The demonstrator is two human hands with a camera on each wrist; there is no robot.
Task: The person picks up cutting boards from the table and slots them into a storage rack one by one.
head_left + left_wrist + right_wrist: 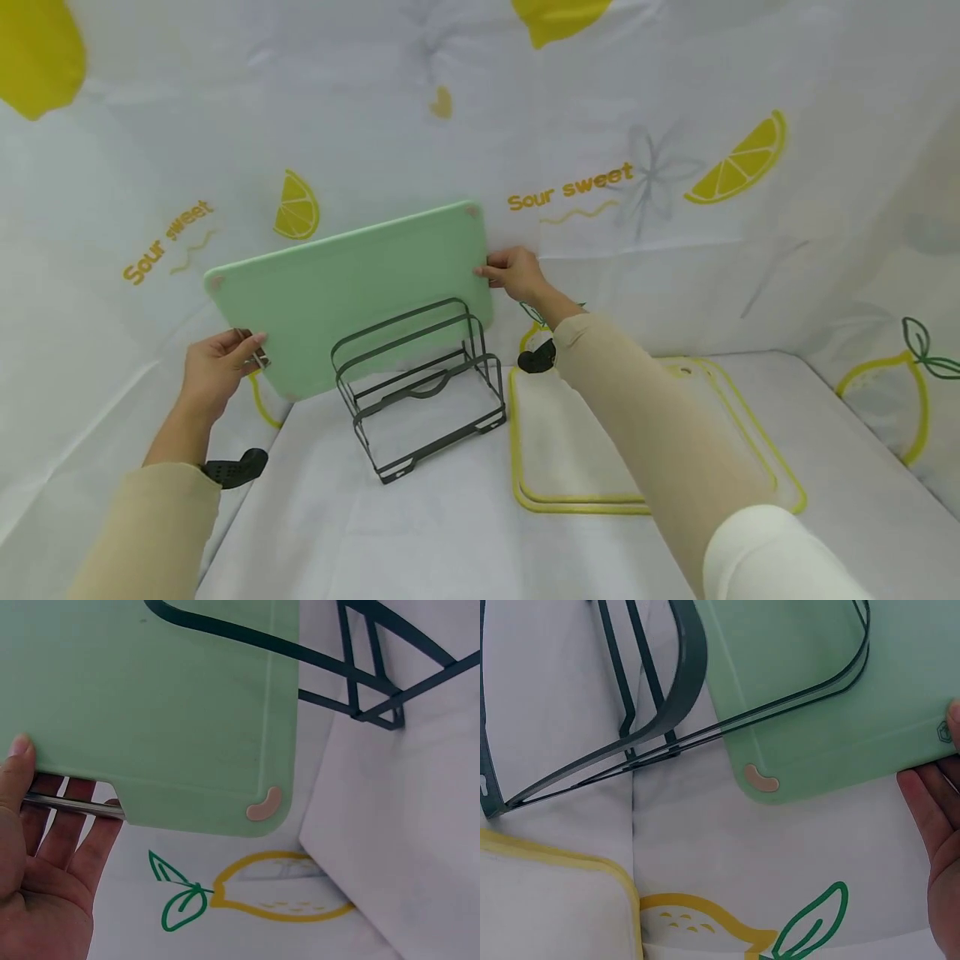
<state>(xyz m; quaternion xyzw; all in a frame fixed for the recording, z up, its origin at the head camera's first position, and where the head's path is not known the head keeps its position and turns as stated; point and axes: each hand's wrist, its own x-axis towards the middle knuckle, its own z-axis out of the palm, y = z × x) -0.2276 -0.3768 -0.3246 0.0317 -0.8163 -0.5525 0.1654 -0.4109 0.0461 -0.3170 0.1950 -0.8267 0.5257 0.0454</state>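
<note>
Hands at either end hold a pale green cutting board [352, 292] upright and tilted behind a dark wire rack [420, 387] that stands near the middle of the table [420, 533]. The rack's slots carry nothing; the board's lower edge sits behind the wire loops, and whether it touches them cannot be told. The left hand [217, 367] grips the board's lower left end, thumb on the front face and fingers curled behind a metal handle bar [71, 806] set in the edge cut-out. The right hand [513, 273] pinches the upper right edge, thumb on the face and fingers behind. To the right of the rack, two white cutting boards with yellow rims [570, 450] lie stacked flat on the table, partly under the right sleeve [660, 433]. A lemon-print cloth [675, 167] covers the table and the walls behind.
</note>
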